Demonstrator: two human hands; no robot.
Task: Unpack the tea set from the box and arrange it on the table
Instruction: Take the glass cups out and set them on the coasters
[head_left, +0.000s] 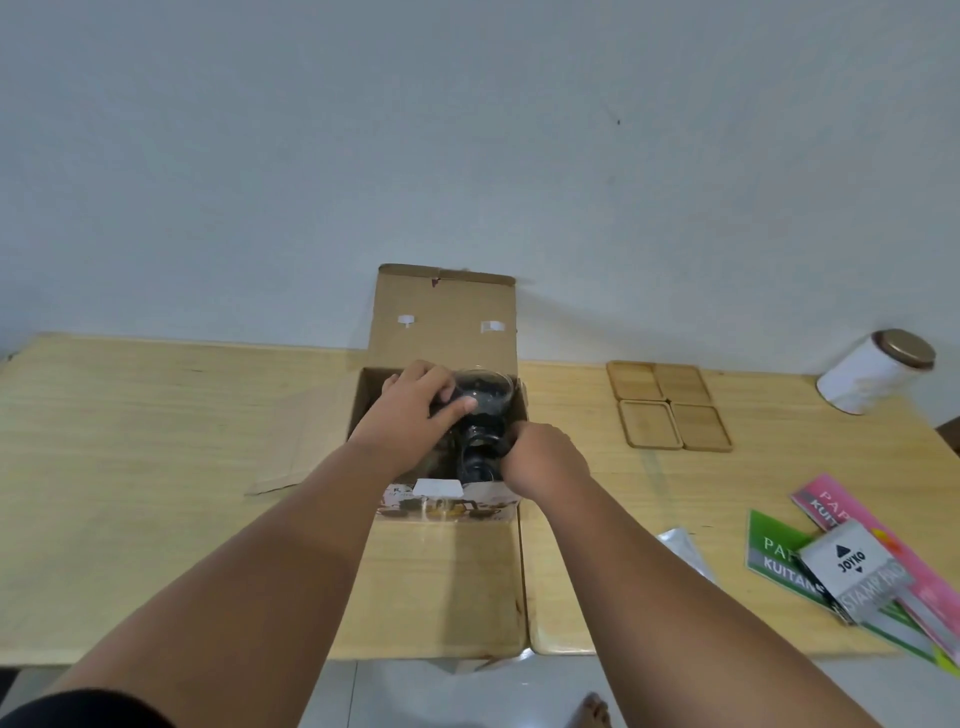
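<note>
While both hands are down in the open cardboard box (441, 499), the unpacking step is under way and no glass piece stands on the bench (156, 415) yet. The left hand (415, 410) is curled around the near side of a clear glass cup (485, 389), fingers wrapped on its wall and thumb along the front, so it is clamped on that cup at the box mouth. Just to its right and nearer the person, the right hand (540, 457) is bent at the wrist with its fingers tucked down inside the box against more dark glassware (480, 441); whether it grips a piece or only steadies it cannot be told, because the fingers are hidden. Both forearms reach straight forward from the body, roughly parallel, the left raised a little higher.

Well to the right of the right hand, 4 wooden coasters (670, 405) lie in a square block on the bench, bare and apparently ready for cups. The next move probably calls for lifting the cup straight up clear of the box walls and the raised lid flap (441, 322), then carrying it rightward across the other hand to a coaster, keeping it upright.
</note>
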